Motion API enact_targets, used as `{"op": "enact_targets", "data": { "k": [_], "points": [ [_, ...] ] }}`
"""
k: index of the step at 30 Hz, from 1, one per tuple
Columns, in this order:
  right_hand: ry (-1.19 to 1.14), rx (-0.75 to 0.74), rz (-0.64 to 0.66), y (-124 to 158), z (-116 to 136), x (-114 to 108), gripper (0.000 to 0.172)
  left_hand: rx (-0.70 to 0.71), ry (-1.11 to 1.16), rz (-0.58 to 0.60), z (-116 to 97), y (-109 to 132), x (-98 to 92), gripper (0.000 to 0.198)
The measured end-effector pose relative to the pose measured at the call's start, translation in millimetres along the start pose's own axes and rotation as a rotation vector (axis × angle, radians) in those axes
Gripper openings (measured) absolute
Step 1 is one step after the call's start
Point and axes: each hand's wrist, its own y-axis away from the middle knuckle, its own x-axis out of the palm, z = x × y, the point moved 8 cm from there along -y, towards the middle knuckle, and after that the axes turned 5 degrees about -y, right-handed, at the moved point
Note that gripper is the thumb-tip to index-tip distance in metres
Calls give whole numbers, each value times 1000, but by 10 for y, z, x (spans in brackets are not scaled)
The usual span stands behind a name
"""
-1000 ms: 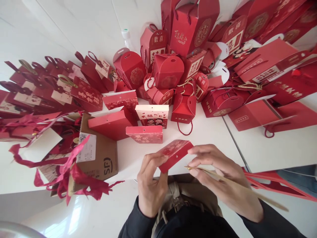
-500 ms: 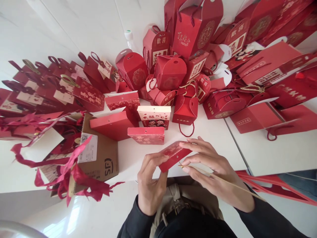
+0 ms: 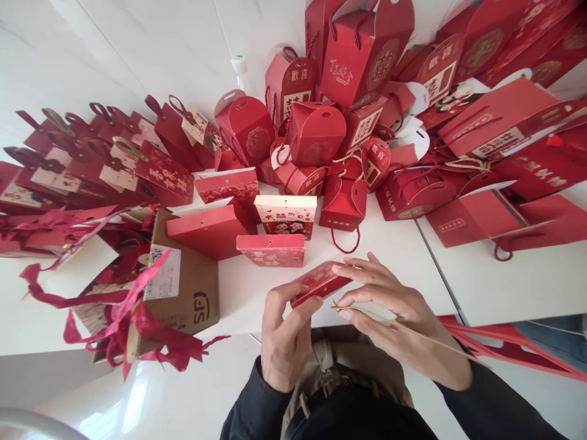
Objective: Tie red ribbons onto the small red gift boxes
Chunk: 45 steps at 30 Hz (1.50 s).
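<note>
Between my hands, above the table's front edge, is a small red gift box (image 3: 321,283) with a hole in its narrow side. My left hand (image 3: 287,333) grips the box's left end between thumb and fingers. A thin cream ribbon (image 3: 389,319) with a small gold tip is pinched in my right hand (image 3: 394,311), and its tail runs back along the wrist. Fingertips of my right hand also touch the box's far right edge. The ribbon's tip is near the hole but apart from it. Just beyond stands another red box (image 3: 270,250) with a hole on top.
Left is a brown cardboard box (image 3: 183,299) full of boxes with magenta ribbons (image 3: 151,324). Rows of looped-handle red boxes (image 3: 165,177) stand behind it. Red handled boxes (image 3: 316,134) crowd the back and right. A clear bottle (image 3: 239,70) stands far back. A red stool (image 3: 513,348) is at right.
My left hand has shifted slightly right, and its thumb has moved up onto the box's near side. The box has tilted a little. My right hand is nearly still.
</note>
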Motion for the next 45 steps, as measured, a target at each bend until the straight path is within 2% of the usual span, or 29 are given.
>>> {"op": "enact_targets", "data": {
  "k": [6,9,12,14,16,20,24,25,27,30,32,35,40,45],
  "points": [
    [17,11,5,17,-15,9,7,-50,26,16,-3,-32,18,28],
    [5,9,7,39,-10,26,7,-63,43,-28,11,-50,16,29],
    [-20,32,-81,87,10,-10,6,-100,37,-90,53,-65,19,36],
    [-50,83,-172,132,18,-63,6,-145,38,-89,68,-82,46,33],
    [-140,170,-194,164,5,-73,7,-183,48,-78,39,-98,68,28],
    [-437,404,-41,182,-62,51,17,-267,110,-18,-111,-67,116,28],
    [-652,471,67,162,-91,94,22,-334,345,194,-275,79,336,39],
    [-663,464,69,152,-105,74,22,-337,393,225,-295,113,383,42],
    [-654,446,77,135,-135,32,20,-351,411,208,-263,143,415,47],
    [-638,417,132,117,-148,12,17,-348,234,122,-129,85,350,50],
    [-572,391,150,112,-144,-10,18,-295,47,71,-77,-7,252,40],
    [-413,330,108,103,-120,-78,17,-206,-142,19,-62,-139,114,22],
    [-78,93,-21,76,25,-159,3,-196,25,70,-26,-208,132,14],
    [166,-102,-107,102,107,-122,13,-232,110,70,6,-185,175,12]
  ]
}}
